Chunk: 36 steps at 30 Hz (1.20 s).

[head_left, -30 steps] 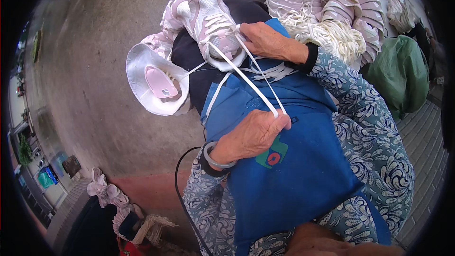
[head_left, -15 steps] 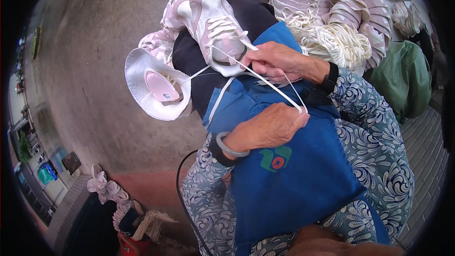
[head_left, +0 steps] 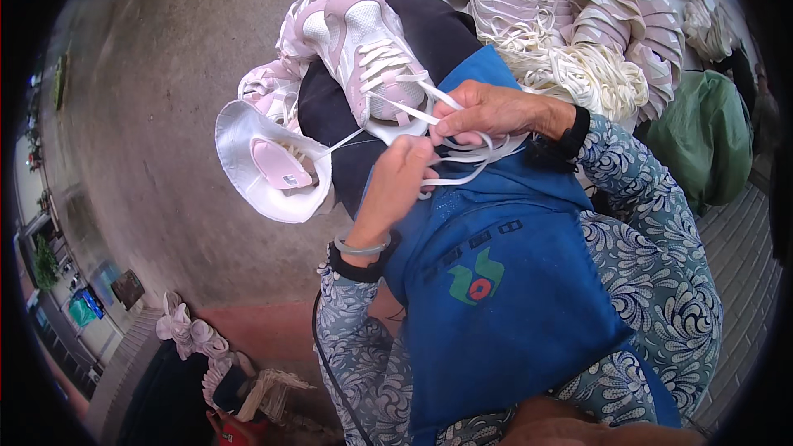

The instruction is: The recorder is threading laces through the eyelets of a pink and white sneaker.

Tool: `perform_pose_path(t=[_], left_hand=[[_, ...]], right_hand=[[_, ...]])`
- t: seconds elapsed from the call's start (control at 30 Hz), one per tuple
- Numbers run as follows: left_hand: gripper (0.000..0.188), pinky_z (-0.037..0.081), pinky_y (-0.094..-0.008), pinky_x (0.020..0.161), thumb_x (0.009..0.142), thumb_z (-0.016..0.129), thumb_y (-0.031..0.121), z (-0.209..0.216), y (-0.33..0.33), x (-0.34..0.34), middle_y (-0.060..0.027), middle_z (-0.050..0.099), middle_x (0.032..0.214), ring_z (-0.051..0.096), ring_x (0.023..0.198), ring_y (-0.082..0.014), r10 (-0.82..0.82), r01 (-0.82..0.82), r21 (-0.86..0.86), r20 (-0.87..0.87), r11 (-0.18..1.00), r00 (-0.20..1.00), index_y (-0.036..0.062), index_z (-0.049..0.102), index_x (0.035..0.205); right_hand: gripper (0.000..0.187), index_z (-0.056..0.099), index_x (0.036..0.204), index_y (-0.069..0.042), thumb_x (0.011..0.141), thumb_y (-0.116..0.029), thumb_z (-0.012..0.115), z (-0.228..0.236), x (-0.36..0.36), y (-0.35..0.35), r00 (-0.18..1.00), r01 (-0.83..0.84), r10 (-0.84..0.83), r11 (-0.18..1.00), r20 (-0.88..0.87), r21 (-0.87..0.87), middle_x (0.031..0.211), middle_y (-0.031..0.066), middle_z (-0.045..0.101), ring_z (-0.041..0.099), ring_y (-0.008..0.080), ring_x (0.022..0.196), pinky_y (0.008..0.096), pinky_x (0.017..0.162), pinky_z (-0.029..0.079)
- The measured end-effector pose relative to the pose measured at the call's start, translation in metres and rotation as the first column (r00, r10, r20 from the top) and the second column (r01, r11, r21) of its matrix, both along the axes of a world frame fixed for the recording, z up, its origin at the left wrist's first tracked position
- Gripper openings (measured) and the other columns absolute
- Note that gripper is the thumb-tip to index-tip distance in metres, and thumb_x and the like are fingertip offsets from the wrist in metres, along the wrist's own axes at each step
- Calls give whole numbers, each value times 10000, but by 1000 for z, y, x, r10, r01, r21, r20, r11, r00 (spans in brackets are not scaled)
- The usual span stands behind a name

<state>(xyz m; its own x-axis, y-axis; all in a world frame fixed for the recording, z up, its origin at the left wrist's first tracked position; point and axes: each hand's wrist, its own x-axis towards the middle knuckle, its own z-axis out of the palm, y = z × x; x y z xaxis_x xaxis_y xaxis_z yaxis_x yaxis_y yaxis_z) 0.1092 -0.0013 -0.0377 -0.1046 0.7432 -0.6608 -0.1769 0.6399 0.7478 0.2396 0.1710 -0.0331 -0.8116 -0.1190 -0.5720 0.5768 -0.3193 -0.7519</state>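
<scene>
A pink and white sneaker upper lies over my dark-trousered leg, toe part toward me. A white shoelace crosses its lower eyelets and runs in loose loops to both hands. My right hand is closed on the lace, just right of the upper's near end. Beside the same end my left hand has its fingers bent together around part of the lace; its fingertips are partly hidden. Another upper, showing its white lining and a pink tongue, hangs at the left of my leg, joined by a taut white strand.
Stacks of pink and white uppers with a heap of white laces stand at the upper right. Beside them sits a green bag. A blue apron covers my lap. More uppers lie at the lower left.
My left hand has moved up and left from the apron to the upper's near end. The lace, stretched between the hands before, now hangs in slack loops by my right hand.
</scene>
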Motion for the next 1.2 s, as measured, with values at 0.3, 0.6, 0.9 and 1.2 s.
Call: perform_pose_path(t=[0.3, 0.6, 0.9, 1.2], left_hand=[[279, 495, -259, 539, 942, 502, 281, -34, 5, 6, -68, 575, 804, 552, 599, -112, 576, -635, -16, 438, 773, 690, 26, 491, 1054], [257, 449, -365, 856, 922, 518, 262, -50, 15, 0, -73, 579, 1009, 563, 927, -195, 568, -753, -35, 680, 657, 463, 61, 521, 1081], [612, 387, -494, 992, 925, 396, 497, -53, 25, -13, -127, 423, 1337, 427, 1222, -306, 435, -692, -31, 798, 721, 417, 72, 316, 1357], [580, 358, -498, 1020, 955, 319, 477, -53, 28, -4, -147, 447, 1309, 446, 1208, -303, 458, -721, -6, 776, 693, 433, 50, 321, 1347]], right_hand=[[290, 571, 914, 14, 945, -249, 452, -13, -4, -16, 964, 28, 156, 749, -217, 662, 579, 76, 512, 518, 161, 566, 316, 542, 415], [182, 558, 862, -7, 859, -158, 457, -22, -2, -19, 917, 92, 314, 439, -248, 894, 729, 185, 557, 592, 358, 664, 439, 590, 476], [163, 568, 724, 15, 771, -132, 516, -13, -16, -53, 776, 203, 486, 410, -402, 889, 611, 188, 548, 588, 339, 559, 421, 501, 472], [309, 547, 641, 46, 844, -184, 520, 6, -23, -58, 803, -106, 534, 563, -263, 820, 589, 219, 543, 568, 351, 523, 406, 454, 451]])
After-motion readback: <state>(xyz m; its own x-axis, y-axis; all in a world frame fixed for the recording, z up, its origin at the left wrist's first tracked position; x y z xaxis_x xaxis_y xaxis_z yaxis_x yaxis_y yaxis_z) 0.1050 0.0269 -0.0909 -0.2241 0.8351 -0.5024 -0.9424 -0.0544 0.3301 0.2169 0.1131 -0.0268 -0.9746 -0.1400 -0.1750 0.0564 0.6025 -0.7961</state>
